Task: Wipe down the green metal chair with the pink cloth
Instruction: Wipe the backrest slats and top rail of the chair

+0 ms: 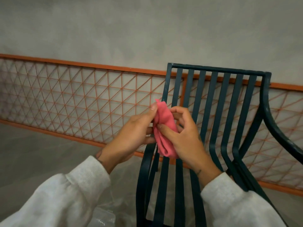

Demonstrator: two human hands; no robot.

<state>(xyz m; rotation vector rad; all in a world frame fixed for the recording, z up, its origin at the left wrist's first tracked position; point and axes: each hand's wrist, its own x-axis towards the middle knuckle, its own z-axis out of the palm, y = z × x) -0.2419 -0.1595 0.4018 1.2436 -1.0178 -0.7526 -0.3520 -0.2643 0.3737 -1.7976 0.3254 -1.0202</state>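
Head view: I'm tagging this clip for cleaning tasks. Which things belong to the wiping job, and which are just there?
Part of the job:
pink cloth, bunched between both hands
left hand
right hand
green metal chair

Just there:
orange lattice railing
clear plastic on the floor

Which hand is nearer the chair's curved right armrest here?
The right hand. It holds the pink cloth in front of the backrest slats, closer to the curved armrest. The left hand grips the cloth's far side, left of the chair.
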